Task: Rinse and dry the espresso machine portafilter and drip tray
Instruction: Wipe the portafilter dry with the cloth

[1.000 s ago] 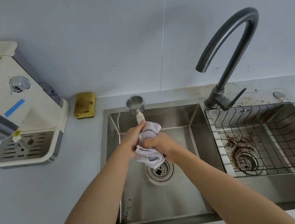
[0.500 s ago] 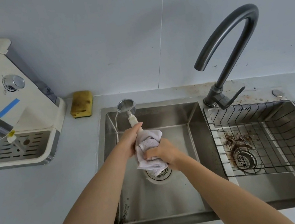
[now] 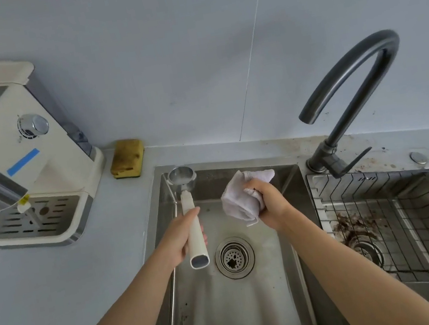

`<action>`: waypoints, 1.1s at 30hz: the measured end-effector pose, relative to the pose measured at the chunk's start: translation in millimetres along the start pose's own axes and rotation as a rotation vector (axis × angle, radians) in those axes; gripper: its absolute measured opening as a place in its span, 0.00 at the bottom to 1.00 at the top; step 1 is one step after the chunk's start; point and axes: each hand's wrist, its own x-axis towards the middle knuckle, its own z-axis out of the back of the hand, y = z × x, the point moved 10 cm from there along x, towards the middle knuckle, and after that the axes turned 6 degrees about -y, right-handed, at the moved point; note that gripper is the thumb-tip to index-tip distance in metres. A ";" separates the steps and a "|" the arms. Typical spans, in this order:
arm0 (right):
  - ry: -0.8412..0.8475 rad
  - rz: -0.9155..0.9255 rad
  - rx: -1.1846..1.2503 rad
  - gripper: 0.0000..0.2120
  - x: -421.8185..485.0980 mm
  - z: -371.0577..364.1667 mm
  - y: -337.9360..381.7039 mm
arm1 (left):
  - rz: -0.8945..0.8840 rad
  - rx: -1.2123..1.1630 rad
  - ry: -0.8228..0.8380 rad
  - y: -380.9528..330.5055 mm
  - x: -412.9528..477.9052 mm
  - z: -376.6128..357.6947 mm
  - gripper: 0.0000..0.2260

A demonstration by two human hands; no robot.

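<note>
Cloth (image 3: 242, 200) now off portafilter (image 3: 192, 222), hands apart over sink (image 3: 261, 310).

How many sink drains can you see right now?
2. One drain strainer sits in the floor of the left basin, between the two forearms. The other is in the right basin, under the wire rack, ringed by coffee grounds and partly hidden.

The espresso machine (image 3: 22, 154) stands left of the sink (image 3: 299, 233), sponge (image 3: 128, 162) between them, faucet (image 3: 346, 109) behind right.
</note>
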 end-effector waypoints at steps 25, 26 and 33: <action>-0.411 -0.020 -1.401 0.57 166.1 -21.1 49.8 | -0.007 0.249 -0.044 29.9 40.3 38.8 0.16; -0.398 0.019 -1.418 0.55 165.7 -22.1 48.9 | -0.007 0.261 -0.031 30.7 42.0 35.3 0.16; -0.243 0.373 -1.661 0.39 158.8 -34.5 59.8 | -0.026 0.331 0.040 34.7 44.3 13.2 0.15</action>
